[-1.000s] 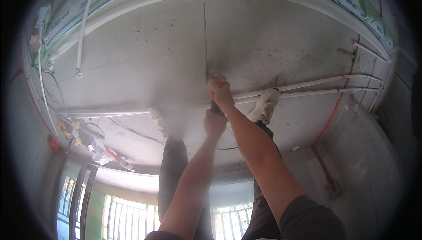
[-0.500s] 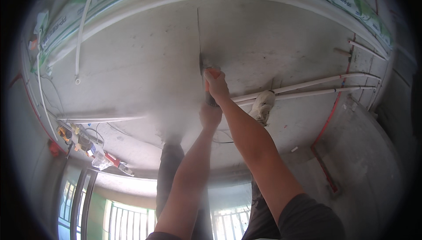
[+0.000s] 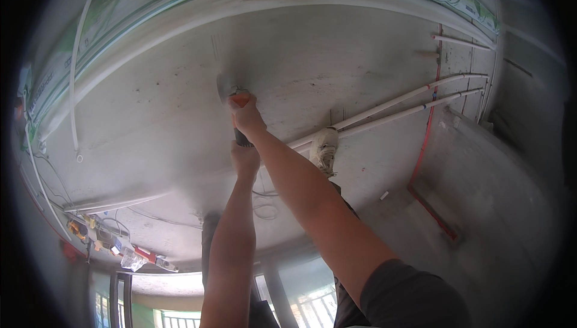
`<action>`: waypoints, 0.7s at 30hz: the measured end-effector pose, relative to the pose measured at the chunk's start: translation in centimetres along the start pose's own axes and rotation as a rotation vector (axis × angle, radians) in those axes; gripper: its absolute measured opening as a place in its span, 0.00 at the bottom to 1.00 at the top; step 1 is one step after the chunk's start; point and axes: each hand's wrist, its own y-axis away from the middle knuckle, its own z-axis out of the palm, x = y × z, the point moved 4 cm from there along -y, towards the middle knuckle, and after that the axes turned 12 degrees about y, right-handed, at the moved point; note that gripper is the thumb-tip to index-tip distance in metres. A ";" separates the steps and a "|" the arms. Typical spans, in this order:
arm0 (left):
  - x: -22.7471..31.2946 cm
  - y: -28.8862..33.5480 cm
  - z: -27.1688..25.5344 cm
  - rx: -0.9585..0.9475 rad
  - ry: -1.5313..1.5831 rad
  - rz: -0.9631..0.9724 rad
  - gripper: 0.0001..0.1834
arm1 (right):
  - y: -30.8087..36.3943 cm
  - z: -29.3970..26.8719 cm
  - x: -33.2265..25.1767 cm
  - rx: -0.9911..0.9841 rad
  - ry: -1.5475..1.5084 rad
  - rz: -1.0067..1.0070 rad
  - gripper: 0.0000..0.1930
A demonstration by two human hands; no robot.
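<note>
An orange-and-black angle grinder (image 3: 242, 138) is held in both my hands, low over the grey concrete floor. Around its orange front part, close to the disc, my right hand (image 3: 249, 117) is closed. My left hand (image 3: 244, 158) grips the rear end of the body. The thin cutting disc (image 3: 223, 89) stands on edge at the floor, partly blurred; whether it cuts in cannot be made out. Dark dust (image 3: 255, 70) spreads beside it, and pale haze hangs to the left. Faint parallel lines (image 3: 216, 45) mark the floor just beyond the disc.
Two white pipes (image 3: 401, 99) run along the floor at right, beside my dusty shoe (image 3: 325, 147). Long pipes in green-white wrapping (image 3: 138, 18) lie across the far side. Tools and a clear bag (image 3: 132, 260) lie at lower left. A red line (image 3: 428, 135) runs at right.
The view has shifted and turned, so floor and pipes sit differently. Both hands still hold the grinder, now further left in view. The disc shows more of its face.
</note>
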 end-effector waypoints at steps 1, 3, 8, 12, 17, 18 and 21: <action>0.1 0.1 -0.4 0.005 0.010 -0.003 0.34 | 0.6 0.0 -0.7 -0.024 0.007 0.031 0.42; -0.1 0.1 -0.7 0.018 0.028 -0.035 0.34 | 0.9 0.4 -1.2 -0.030 0.023 0.044 0.40; -0.7 -0.4 0.1 0.018 0.015 -0.023 0.34 | -2.3 1.9 1.4 0.088 0.034 -0.029 0.39; -0.9 -0.4 -0.1 0.023 0.032 -0.035 0.34 | -2.0 2.3 1.1 0.015 0.039 0.003 0.40; 0.0 0.0 -0.4 0.018 0.041 -0.025 0.33 | -2.0 1.9 1.3 -0.091 0.050 0.074 0.49; 0.3 0.1 -0.3 0.014 0.035 -0.033 0.33 | -2.0 1.7 1.4 -0.080 0.062 0.082 0.49; 0.0 -0.2 -0.5 0.026 0.026 -0.052 0.32 | -1.6 1.7 0.9 -0.064 0.103 0.094 0.50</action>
